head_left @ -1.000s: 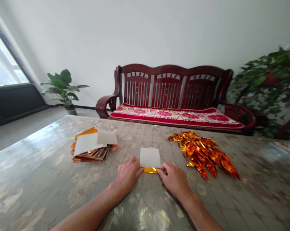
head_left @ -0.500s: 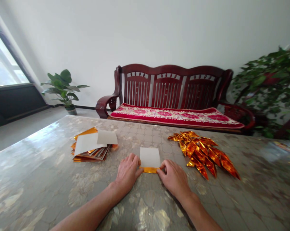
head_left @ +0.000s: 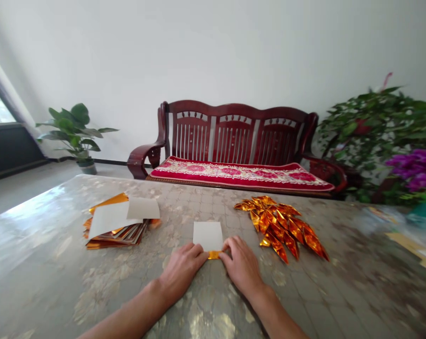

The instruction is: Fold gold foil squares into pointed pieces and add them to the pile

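A sheet of foil paper [head_left: 207, 235] lies on the table, its white back up and its near edge turned over as a narrow gold strip. My left hand [head_left: 185, 263] has its fingers closed on the left end of that strip, partly covering it. At the right end, my right hand [head_left: 241, 264] pinches the fold between thumb and fingers. To the left sits a loose stack of the same foil paper [head_left: 110, 221], some sheets white side up. On the right is a pile of folded gold foil pieces [head_left: 279, 226], pointed at their ends.
The table [head_left: 128, 292] has a patterned, shiny cover. Clear plastic and tan packets [head_left: 406, 245] lie at its right edge. Beyond it stands a dark red wooden bench [head_left: 234, 136], with a potted plant [head_left: 75, 132] to its left and more foliage [head_left: 371, 127] to its right.
The camera view has turned slightly right. My left hand has slid inward along the folded edge, so less of the gold strip shows between my hands.
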Tool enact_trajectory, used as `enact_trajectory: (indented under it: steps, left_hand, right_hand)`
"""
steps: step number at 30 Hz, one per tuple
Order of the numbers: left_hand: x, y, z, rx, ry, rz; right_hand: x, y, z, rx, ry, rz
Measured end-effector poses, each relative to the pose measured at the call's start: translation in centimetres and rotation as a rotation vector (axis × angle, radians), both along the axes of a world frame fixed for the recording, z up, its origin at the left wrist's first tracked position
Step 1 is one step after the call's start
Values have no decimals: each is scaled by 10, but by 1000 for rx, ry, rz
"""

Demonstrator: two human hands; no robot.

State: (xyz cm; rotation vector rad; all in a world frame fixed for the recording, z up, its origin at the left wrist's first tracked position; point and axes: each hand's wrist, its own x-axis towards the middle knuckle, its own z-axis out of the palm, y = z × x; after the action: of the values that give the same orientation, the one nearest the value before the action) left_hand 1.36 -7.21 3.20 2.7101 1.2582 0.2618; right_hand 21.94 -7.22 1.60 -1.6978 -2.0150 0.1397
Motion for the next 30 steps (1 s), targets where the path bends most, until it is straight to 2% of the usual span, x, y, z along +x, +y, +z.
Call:
enact_trajectory:
  steps: [5, 9, 14, 23, 30]
  left_hand:
    - [6, -10, 0, 27, 129, 13]
    - [8, -16, 1, 8, 139, 15]
    - [11, -17, 1, -22, 165, 27]
    - [15, -17, -2, 22, 174, 36]
    - [13, -21, -1, 41, 215, 69]
  right_hand:
    - [-2, -3, 7, 15, -81, 110]
    - [-3, -2, 7, 3, -106, 125]
    - [-6, -1, 4, -26, -103, 65]
    - [-32, -4, 9, -43, -206, -99]
    - [-28, -4, 5, -35, -206, -140]
